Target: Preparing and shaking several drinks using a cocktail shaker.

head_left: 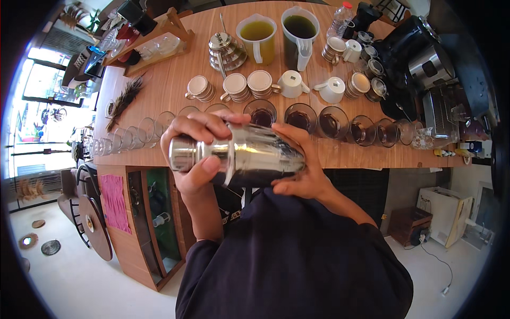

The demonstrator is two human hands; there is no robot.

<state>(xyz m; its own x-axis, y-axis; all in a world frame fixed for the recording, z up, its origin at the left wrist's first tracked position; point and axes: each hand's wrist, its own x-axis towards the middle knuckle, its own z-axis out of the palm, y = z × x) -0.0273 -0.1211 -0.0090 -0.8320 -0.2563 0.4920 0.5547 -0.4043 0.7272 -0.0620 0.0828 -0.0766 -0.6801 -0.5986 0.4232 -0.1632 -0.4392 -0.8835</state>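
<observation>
A shiny metal cocktail shaker (252,154) is held sideways in front of my chest, above the counter's near edge. My left hand (194,130) wraps round its narrower capped end, the thumb pressed along the near side. Round the other end my right hand (313,173) is closed, fingers on the far side and thumb underneath. The shaker is slightly blurred. Just beyond it runs a row of clear glasses; those from the middle to the right, such as one glass (333,123), hold a little dark liquid.
Behind the glasses stand striped cups (235,87) and white mugs (330,89). Farther back are a metal kettle (226,50), a pitcher of yellow-green liquid (256,40) and a pitcher of dark green liquid (299,37). A black coffee machine (406,53) is at the right, a dried plant bundle (125,101) at the left.
</observation>
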